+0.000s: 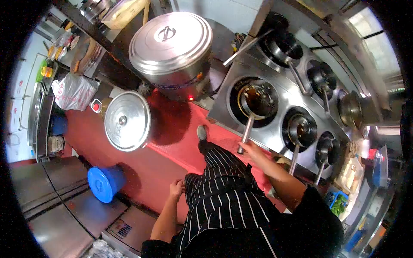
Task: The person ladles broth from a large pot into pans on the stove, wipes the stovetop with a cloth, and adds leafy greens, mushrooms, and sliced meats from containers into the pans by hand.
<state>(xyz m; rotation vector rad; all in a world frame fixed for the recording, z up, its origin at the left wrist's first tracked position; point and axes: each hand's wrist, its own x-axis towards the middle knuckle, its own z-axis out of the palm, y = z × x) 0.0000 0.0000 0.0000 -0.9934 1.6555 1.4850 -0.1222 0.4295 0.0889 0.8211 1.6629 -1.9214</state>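
Note:
My right hand [251, 150] is closed at the end of the handle of a long-handled pan [263, 88]. The pan rests tilted on the nearest burner of the steel stove, its inside dark and shiny with brown residue or liquid. Part of my grip is hidden by the hand itself. My left hand [176, 188] hangs beside the striped apron [228, 193], fingers curled in, with nothing showing in them. To the right of the held pan, a second long-handled pan [302, 129] sits on its own burner.
A large lidded steel pot [172, 45] stands left of the stove [223, 101]. On the red floor [81, 133] are a smaller lidded pot [127, 122] and a blue bucket [103, 184]. A blue basket of greens [339, 204] stands at the right. Several pan handles stick out over the stove.

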